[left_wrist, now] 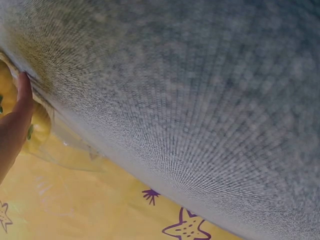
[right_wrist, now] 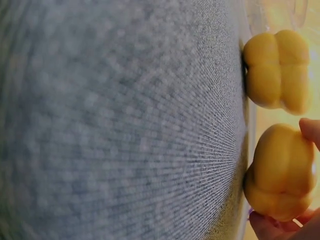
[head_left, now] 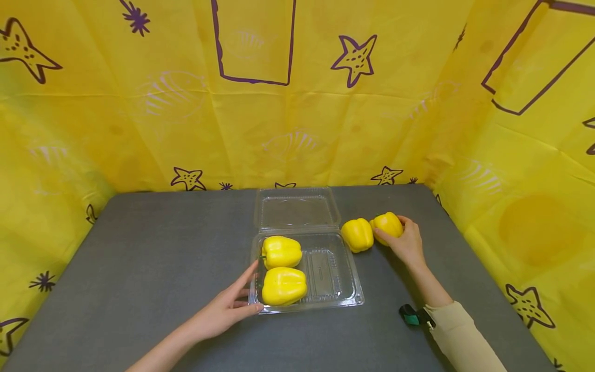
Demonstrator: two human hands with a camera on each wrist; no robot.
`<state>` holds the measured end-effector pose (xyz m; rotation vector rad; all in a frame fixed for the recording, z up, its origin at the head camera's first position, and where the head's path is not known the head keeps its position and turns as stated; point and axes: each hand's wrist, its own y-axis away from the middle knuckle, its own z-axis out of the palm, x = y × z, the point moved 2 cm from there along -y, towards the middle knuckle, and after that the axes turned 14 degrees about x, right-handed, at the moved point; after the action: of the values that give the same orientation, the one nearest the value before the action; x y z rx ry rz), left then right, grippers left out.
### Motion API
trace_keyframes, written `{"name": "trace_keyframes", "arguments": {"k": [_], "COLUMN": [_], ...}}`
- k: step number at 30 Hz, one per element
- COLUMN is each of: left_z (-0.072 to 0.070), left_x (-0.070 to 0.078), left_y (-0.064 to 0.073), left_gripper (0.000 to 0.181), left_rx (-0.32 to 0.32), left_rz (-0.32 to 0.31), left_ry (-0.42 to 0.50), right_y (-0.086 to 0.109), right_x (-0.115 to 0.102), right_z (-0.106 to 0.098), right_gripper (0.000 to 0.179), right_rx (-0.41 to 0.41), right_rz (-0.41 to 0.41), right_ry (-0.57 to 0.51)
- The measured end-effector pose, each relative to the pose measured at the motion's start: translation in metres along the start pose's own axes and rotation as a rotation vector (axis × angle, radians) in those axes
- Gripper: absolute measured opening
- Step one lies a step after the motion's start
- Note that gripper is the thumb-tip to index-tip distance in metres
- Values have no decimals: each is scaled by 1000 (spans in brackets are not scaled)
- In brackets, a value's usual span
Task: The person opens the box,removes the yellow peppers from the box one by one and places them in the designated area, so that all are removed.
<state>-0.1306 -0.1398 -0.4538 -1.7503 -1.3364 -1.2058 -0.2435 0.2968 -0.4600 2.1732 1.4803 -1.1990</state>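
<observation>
- The right hand [head_left: 408, 244] grips a yellow bell pepper, the outer pepper [head_left: 388, 227], at the right of the desk [head_left: 176, 258]; its thumb lies on the near side and its fingers curl round the far side.
- In the right wrist view the outer pepper sits low at the desk's surface, with fingertips on two sides of it.
- A second one, the loose pepper [head_left: 357, 235], sits on the desk between the outer pepper and the container [head_left: 323, 274]; a narrow gap parts the two peppers in the right wrist view.
- The container is clear plastic and stands near the middle of the desk, its lid [head_left: 297, 209] folded back flat on the far side.
- Two more peppers lie in the left half of the container: the far pepper [head_left: 281, 252], its green stem pointing left, and the near pepper [head_left: 284, 287] just in front of it.
- The right half of the container shows its ribbed floor.
- The left hand [head_left: 232, 305] rests against the container's near left corner, fingers spread fairly straight along the left side, thumb apart from them at the front edge.
- A light sleeve [head_left: 465, 333] covers the right forearm.
- Yellow cloth [head_left: 251, 119] with purple starfish drawings hangs behind the desk.
</observation>
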Motion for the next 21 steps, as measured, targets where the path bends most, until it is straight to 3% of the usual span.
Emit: {"name": "trace_keyframes", "arguments": {"k": [13,21], "left_z": [1,0], "left_x": [-2,1], "left_y": [0,0], "left_gripper": [88,88], "left_rx": [-2,-4], "left_rz": [-3,13], "left_ry": [-7,18], "right_y": [0,2], "right_x": [-1,-3], "right_z": [0,-1], "right_gripper": [82,82], "right_rx": [-8,-33], "right_rz": [-39,-12], "right_ry": [16,21]}}
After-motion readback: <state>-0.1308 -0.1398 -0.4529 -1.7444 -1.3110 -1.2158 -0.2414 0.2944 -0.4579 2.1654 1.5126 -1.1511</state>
